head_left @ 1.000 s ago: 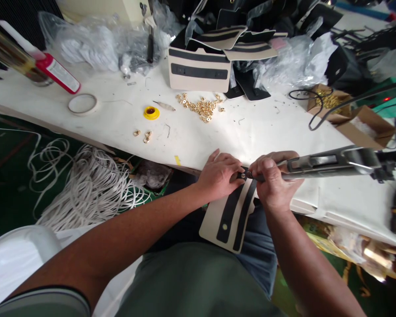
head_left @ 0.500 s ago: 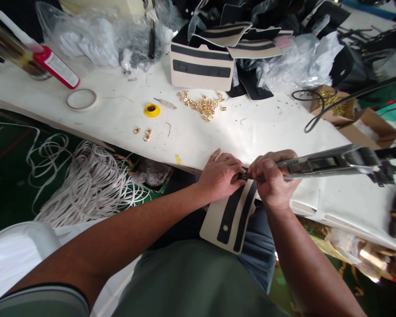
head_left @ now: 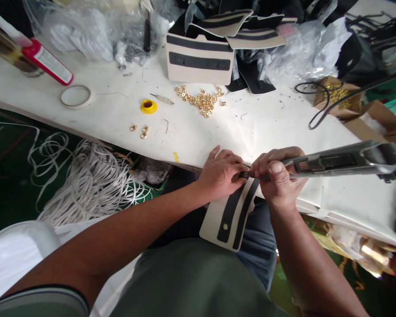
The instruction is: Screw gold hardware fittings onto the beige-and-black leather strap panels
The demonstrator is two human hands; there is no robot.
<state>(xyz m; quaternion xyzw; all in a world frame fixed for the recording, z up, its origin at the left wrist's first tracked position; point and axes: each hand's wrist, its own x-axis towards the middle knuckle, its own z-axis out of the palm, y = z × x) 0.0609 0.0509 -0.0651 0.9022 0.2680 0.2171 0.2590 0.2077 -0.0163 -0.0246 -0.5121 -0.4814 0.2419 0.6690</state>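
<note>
A beige panel with two black strips (head_left: 214, 220) slants across my lap, its upper end at the table edge. Over that end lies my left hand (head_left: 221, 174), fingers closed on the panel, thumb and fingertips pinching around a small dark part (head_left: 244, 175). Gripped near its front end, a long grey power screwdriver (head_left: 336, 158) lies almost level in my right hand (head_left: 279, 176). The tool's tip meets the dark part by my left fingertips; the exact contact is hidden by fingers. One round light-coloured dot (head_left: 225, 226) shows on the lower part of a strip.
Small gold metal fittings (head_left: 204, 103) lie heaped on the white table (head_left: 270, 119). Nearby are a yellow cap (head_left: 148, 106), a tape roll (head_left: 75, 96), a red bottle (head_left: 48, 61) and stacked panels (head_left: 199, 59). Cardboard boxes (head_left: 376, 119) stand right, beside a loose black cable (head_left: 333, 103).
The rear of the screwdriver has swung a little upward and to the right. My right hand has shifted slightly right; my left hand stays on the panel. The view has tilted slightly.
</note>
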